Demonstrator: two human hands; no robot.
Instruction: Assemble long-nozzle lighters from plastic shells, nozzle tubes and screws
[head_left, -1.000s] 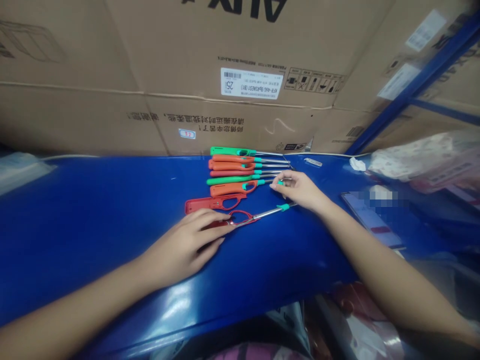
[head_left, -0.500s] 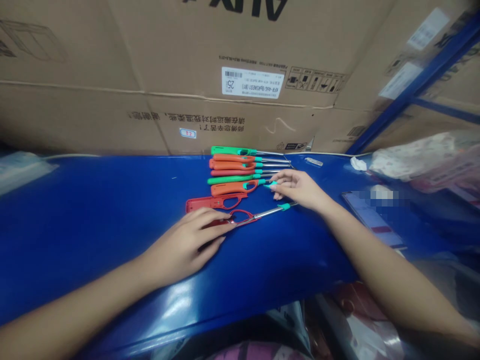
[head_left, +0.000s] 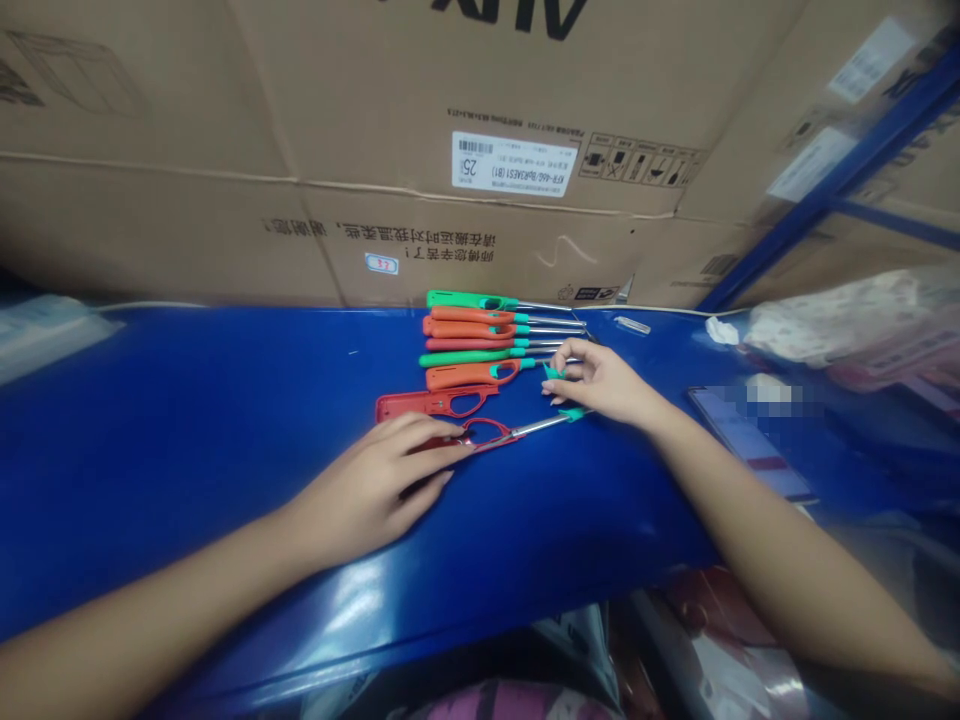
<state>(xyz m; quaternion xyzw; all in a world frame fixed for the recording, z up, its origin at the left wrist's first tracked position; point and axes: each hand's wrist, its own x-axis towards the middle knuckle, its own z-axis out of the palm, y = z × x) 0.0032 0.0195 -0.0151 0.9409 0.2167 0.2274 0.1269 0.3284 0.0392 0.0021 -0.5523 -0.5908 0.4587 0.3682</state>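
My left hand (head_left: 382, 478) rests over the handle of an opened red gas lighter (head_left: 496, 443), its fingers curled onto it. A metal tube (head_left: 541, 425) runs from that lighter to the right, with a teal collar (head_left: 574, 413) near its far end. Just above lies a loose red handle shell (head_left: 405, 404), inner side up. Between the thumb and fingers of my right hand (head_left: 604, 385) is a small teal plastic piece (head_left: 553, 371), held over the tube. Beyond, an orange gas lighter (head_left: 469, 375) lies nearest in a row of several.
A large cardboard box (head_left: 360, 120) walls off the back of the blue tabletop (head_left: 187, 430). Toward the right are a crumpled white scrap (head_left: 721, 330), a flat purple-blue packet (head_left: 742, 440) and bagged goods (head_left: 825, 320). A plastic bag (head_left: 52, 330) sits far left.
The teal piece in my right hand has turned and shows more clearly, and the fingers have shifted slightly. My left hand stays on the red lighter. The whole view has moved a little.
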